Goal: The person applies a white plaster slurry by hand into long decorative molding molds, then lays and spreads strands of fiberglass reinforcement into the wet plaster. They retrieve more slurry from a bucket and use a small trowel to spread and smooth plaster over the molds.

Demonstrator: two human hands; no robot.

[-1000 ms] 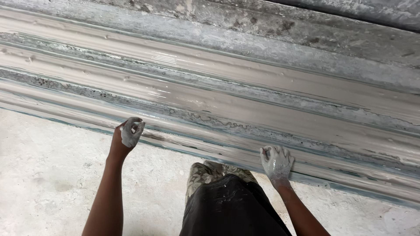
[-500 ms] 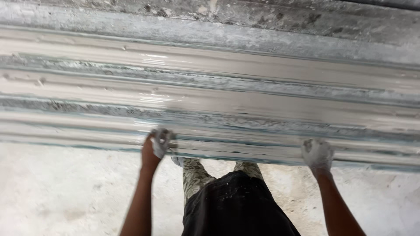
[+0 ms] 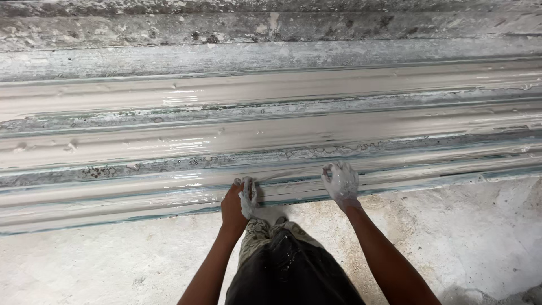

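A person's 2 plaster-caked hands press on the near edge of a long, grey, ridged moulding coated in wet plaster [image 3: 271, 135], which runs left to right across the frame just beyond the fingers. The left hand [image 3: 240, 200] is curled, its whitened fingers [image 3: 247, 197] bent against the lowest ridge; whether it grips anything cannot be told. The right hand [image 3: 340, 183] lies open, fingers spread flat on the same ridge, a little apart from the left. Below them lies a pale, plaster-stained concrete floor [image 3: 84, 265], with dark, splattered trousers [image 3: 288, 271] between the forearms.
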